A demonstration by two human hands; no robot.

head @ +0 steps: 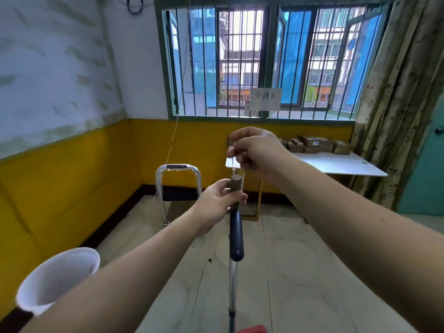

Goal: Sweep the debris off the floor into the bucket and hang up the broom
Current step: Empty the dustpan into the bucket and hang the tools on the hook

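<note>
The broom (pixel 236 239) stands upright in front of me, with a metal pole, a dark blue grip and a brown end cap. My left hand (pixel 216 203) is closed around the pole just under the cap. My right hand (pixel 254 150) is above it, pinching a thin string loop (pixel 233 164) that runs down to the cap. A red part of the broom's head (pixel 252 329) shows at the bottom edge. The white bucket (pixel 60 277) stands at the lower left by the yellow wall, partly behind my left forearm. A few dark specks (pixel 210 260) lie on the floor.
A metal hand-cart frame (pixel 177 179) stands by the far wall, with a thin cord (pixel 176 121) hanging from the barred window above it. A white table (pixel 336 164) with brown boxes is at the right, beside a curtain (pixel 396 104).
</note>
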